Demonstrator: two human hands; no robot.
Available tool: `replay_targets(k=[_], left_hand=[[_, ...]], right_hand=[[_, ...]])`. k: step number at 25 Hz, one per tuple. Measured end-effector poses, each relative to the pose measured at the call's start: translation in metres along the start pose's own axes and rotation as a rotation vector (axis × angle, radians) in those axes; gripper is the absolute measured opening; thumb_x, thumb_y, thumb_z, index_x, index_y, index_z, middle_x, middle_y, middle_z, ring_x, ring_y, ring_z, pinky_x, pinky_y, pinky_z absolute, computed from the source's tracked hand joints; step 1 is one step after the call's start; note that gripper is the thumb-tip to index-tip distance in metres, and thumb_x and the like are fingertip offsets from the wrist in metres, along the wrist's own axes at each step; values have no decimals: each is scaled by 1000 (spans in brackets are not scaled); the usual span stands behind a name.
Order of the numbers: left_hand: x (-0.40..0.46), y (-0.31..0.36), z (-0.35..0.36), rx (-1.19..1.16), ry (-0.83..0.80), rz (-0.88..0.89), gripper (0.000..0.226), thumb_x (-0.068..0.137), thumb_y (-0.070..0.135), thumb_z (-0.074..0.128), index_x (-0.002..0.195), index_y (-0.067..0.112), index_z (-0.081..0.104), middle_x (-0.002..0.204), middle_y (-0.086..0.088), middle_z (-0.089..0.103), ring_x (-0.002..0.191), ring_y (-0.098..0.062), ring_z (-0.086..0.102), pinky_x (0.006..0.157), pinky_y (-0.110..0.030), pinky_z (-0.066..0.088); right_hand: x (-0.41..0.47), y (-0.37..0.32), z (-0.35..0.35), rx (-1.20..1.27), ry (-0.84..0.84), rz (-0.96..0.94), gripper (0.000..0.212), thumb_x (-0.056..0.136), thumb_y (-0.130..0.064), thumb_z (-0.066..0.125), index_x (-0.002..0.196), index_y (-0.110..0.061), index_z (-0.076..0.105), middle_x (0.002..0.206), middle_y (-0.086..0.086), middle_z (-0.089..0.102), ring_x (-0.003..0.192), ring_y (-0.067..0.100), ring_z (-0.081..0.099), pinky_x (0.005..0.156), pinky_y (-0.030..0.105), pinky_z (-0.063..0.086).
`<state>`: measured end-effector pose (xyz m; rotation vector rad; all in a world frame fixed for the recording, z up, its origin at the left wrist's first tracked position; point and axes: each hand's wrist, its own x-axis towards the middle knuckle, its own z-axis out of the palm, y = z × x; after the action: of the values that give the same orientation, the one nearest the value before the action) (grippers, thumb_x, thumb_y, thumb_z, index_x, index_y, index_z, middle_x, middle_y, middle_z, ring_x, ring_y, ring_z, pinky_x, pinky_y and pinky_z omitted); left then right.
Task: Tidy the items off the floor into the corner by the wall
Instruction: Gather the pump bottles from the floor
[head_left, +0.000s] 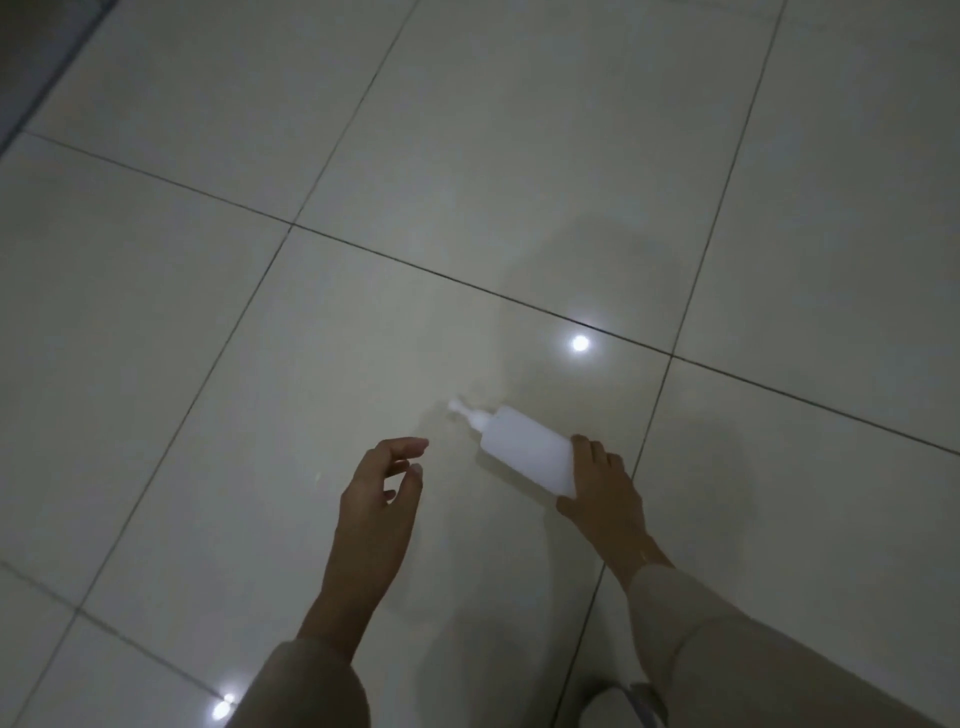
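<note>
One white pump bottle (524, 448) sits just below frame centre, tilted, nozzle pointing upper left; the right hand (602, 486) grips its base end, fingers wrapped over the top edge; the left hand (379, 483) hovers to the bottle's left, fingers loosely spread, holding nothing; two beige sleeves (727, 649) rise from below; glossy floor tiles (208, 312) all round.

Glossy tile, matt plastic, soft cloth

The pale cream tiled floor (260, 364) looks like glazed ceramic, smooth and highly glossy, mirroring round lamp glare, with thin dark matt grout lines between tiles. The white plastic pump bottle (524, 449) has a smooth, matt, slightly translucent-looking skin with no shine. The beige long sleeves (727, 649) look like soft matt woven cloth, lightly creased. A dark matt strip (31, 67) edges the far left corner.
</note>
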<state>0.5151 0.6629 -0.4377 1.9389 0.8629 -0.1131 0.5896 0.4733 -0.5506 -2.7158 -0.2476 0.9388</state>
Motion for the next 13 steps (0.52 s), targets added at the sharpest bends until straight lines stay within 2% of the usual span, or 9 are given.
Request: replay_targets(k=[2, 4, 7, 9, 11, 13], left_hand=[[-16, 15, -8, 11, -23, -5, 24, 92, 11, 47, 99, 30, 59, 109, 22, 58, 98, 9, 53, 77, -13, 40], [-37, 40, -23, 23, -51, 4, 23, 92, 11, 48, 101, 29, 59, 110, 21, 57, 101, 6, 52, 75, -11, 38], [-70, 96, -54, 10, -113, 35, 24, 92, 13, 49, 102, 34, 55, 111, 19, 56, 105, -2, 53, 76, -11, 39], [-93, 143, -74, -41, -153, 30, 24, 91, 16, 51, 108, 33, 49, 112, 12, 55, 109, -11, 53, 76, -11, 38], [-118, 195, -97, -117, -195, -15, 39, 89, 25, 55, 124, 25, 39, 119, 4, 52, 114, -15, 51, 74, -11, 37], [-146, 254, -126, -188, -282, -9, 61, 81, 45, 60, 131, 25, 32, 124, 5, 49, 114, -11, 50, 77, -14, 39]], right_hand=[[-23, -3, -16, 217, -37, 51, 65, 78, -21, 63, 133, -11, 29, 129, 9, 41, 117, 28, 37, 78, 34, 39], [-56, -9, -43, 409, -90, 57, 72, 75, -23, 66, 135, -12, 28, 132, 8, 39, 121, 28, 36, 81, 32, 36], [-120, -32, -115, 621, -96, -10, 82, 65, -37, 66, 135, -13, 31, 129, 5, 43, 121, 26, 41, 91, 31, 39], [-167, -52, -175, 684, -58, -74, 70, 72, -31, 71, 130, -19, 34, 117, -5, 44, 111, 19, 45, 80, 22, 41], [-219, -75, -239, 744, -33, -131, 59, 76, -26, 71, 121, -30, 34, 107, -15, 43, 98, 11, 47, 72, 11, 40], [-274, -95, -302, 805, -4, -152, 57, 75, -30, 72, 118, -35, 34, 109, -16, 46, 96, 4, 51, 77, 15, 47]])
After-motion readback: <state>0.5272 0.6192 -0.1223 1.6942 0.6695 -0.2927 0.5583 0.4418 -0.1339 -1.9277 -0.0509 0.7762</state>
